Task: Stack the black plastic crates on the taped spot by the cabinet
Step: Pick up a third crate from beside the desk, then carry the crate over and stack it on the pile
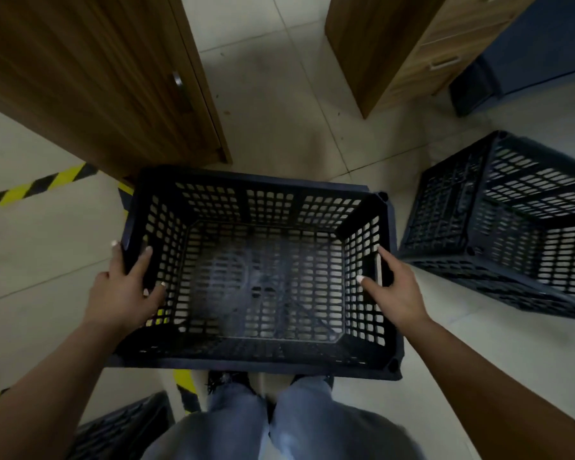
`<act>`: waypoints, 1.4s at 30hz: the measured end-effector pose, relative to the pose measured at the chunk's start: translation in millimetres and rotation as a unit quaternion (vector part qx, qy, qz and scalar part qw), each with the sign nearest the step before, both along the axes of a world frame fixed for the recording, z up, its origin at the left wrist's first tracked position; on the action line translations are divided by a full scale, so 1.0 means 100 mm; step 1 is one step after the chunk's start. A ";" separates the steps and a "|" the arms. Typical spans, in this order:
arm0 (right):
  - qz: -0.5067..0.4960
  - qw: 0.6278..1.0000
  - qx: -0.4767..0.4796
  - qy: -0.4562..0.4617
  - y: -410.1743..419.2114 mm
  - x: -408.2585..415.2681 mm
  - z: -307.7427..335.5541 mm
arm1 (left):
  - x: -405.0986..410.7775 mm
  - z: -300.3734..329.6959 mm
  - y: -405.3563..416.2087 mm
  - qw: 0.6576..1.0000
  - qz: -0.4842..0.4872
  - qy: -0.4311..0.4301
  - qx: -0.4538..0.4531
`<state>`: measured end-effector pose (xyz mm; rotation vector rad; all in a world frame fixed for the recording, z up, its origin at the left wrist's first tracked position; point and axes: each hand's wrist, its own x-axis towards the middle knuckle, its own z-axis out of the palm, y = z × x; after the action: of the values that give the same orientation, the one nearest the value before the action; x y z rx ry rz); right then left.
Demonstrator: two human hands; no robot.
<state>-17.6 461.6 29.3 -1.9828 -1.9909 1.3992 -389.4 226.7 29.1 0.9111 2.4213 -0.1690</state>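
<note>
A black perforated plastic crate [259, 194] faces open side up in the middle of the view, right in front of my legs. My left hand [127, 287] grips its left rim, thumb outside and fingers inside. My right hand [395, 290] rests on the right rim at the handle slot, fingers curled onto it. Through the mesh another crate seems to lie beneath, but blur hides it. Yellow-black tape [30, 189] marks the floor beside the dark wooden cabinet [113, 88]. A second black crate [512, 227] lies tipped on its side at the right.
A third black crate [120, 433] shows at the bottom left corner. A lighter wooden drawer unit [412, 44] stands at the back right, with a dark blue object [528, 44] beside it. Pale floor tiles run between the two cabinets. My jeans-clad legs [279, 423] are below the crate.
</note>
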 end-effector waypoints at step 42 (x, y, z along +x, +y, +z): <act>0.185 0.965 0.184 0.014 -1.59 1.42 4.89 | 2.39 5.20 -2.45 0.949 0.249 0.089 0.172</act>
<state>124.3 302.2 518.7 -1.4842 -2.4790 0.9855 -150.6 -18.0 549.5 0.3995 2.8181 0.3840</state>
